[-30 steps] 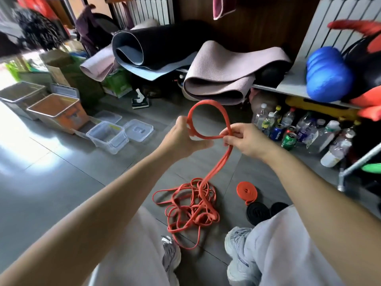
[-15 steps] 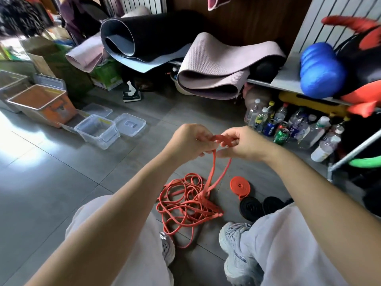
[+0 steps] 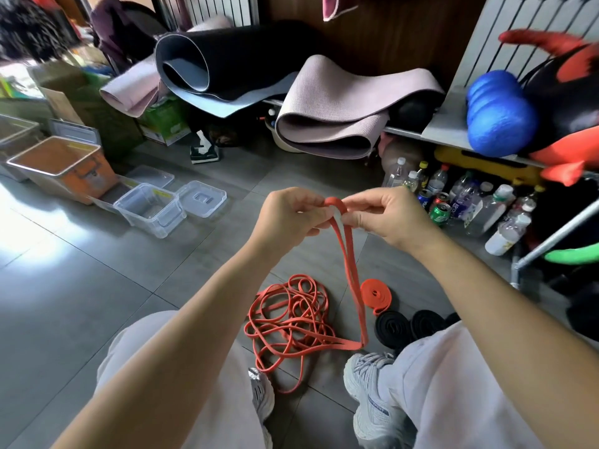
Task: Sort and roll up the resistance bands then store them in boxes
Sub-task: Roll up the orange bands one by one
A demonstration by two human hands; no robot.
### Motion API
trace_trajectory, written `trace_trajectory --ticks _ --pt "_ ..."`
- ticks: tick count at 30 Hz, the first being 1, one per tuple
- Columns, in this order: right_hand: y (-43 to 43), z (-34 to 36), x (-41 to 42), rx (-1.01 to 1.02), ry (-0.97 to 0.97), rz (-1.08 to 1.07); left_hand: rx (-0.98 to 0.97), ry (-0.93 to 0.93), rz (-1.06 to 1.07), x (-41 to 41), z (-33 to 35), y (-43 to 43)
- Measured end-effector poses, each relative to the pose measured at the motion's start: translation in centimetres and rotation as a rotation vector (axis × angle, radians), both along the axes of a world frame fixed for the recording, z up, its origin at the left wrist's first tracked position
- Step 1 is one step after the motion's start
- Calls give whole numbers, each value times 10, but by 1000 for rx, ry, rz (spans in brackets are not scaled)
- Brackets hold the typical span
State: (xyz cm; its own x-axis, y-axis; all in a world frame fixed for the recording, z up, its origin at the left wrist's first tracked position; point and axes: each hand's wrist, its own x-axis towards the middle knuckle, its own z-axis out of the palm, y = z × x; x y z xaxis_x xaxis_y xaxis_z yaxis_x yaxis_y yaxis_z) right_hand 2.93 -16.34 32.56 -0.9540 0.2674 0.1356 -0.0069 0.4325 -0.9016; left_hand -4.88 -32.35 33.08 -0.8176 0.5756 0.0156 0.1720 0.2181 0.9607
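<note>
Two pinches meet on the orange band [image 3: 353, 280]: left hand [image 3: 288, 215] and right hand [image 3: 385, 215] clamp its folded tip, fingers tight on the first turn. Both strands hang down into the tangled pile [image 3: 291, 315] on the floor. Risk: the tail could snag there and tug the tiny coil loose. Clear box [image 3: 149, 210] sits well left.

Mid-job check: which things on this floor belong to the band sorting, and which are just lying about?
For the job: orange band held between left hand and right hand; tangled orange bands on the floor; rolled orange band; rolled black bands; clear box.

Lying about: yoga mats; drink bottles; blue roller.
</note>
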Motion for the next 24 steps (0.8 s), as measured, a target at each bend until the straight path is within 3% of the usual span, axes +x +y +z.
trace_trajectory --ticks 6,11,13,15,17,19,24 --pt "-8 -7 -2 150 -26 42 34 -8 26 4 1 -1" --pt "-12 -3 -5 60 11 11 301 -283 -22 3 5 -7" --pt "-13 -1 -4 31 5 13 279 -305 -31 2 5 -8" --pt "-11 -1 -1 182 -64 12 45 -120 -5 1 2 -7" --pt "-9 -2 2 471 -186 41 -295 256 -7 2 -4 -7" --pt "-10 -4 3 677 -291 75 -451 556 -57 6 -9 -10" --pt "-20 -6 3 779 -312 170 -584 754 -243 13 -16 -7"
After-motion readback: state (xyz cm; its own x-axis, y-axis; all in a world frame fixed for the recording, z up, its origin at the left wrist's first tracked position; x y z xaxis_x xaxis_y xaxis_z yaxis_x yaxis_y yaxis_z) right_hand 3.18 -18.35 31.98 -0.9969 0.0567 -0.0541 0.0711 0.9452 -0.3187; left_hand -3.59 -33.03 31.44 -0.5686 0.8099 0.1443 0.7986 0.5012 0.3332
